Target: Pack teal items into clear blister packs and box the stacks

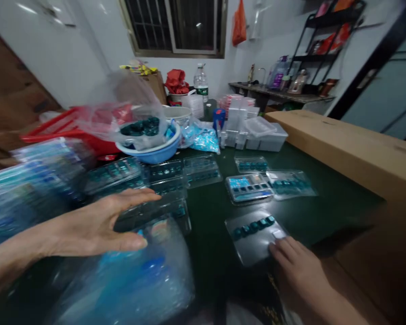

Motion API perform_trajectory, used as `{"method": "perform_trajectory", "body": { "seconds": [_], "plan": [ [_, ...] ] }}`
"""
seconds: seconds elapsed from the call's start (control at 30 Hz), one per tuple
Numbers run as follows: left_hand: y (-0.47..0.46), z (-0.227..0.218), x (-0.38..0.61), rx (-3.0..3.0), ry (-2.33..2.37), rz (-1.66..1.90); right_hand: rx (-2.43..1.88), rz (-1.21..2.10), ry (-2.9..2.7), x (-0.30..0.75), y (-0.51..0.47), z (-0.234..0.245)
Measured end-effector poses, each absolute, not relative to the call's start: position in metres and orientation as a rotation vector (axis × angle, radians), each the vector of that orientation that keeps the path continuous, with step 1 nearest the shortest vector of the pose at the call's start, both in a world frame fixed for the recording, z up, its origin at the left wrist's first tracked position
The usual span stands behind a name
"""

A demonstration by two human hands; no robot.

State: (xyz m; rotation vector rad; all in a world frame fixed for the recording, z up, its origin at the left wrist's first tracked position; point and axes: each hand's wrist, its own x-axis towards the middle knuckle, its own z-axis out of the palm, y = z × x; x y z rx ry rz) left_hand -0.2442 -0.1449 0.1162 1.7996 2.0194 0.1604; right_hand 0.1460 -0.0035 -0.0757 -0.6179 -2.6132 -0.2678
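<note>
My left hand (101, 221) reaches in from the left, thumb and fingers spread apart with nothing between them. Just below it lies a blurred clear plastic bag (149, 280) with blue things inside; whether the thumb touches it I cannot tell. At the right, my right hand (301, 268) has its fingers closed on the corner of a clear plastic tray (253, 248). A row of several dark teal pieces (253, 227) sits in that tray. Behind it are a filled clear case (249, 188) with blue contents and another tray (292, 184) with teal pieces.
More clear trays (201, 170) lie across the dark green table (209, 216). A stack of blurred blue packs (37, 185) stands left. Farther back are a blue basin (155, 155), a red basket (54, 128) and clear boxes (267, 137). A long cardboard box (331, 144) borders the right.
</note>
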Motion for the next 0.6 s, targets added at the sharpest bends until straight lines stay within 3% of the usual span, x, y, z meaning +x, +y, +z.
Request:
{"method": "perform_trajectory", "body": {
  "seconds": [0.33,0.6],
  "plan": [
    [-0.204,0.108,-0.235,1.712,1.831,0.168,-0.499,-0.244,-2.622,0.12,-0.013,-0.034],
    [-0.206,0.103,-0.224,1.708,2.012,0.208,-0.526,-0.098,-2.748,0.108,-0.03,-0.053]
  ]
}}
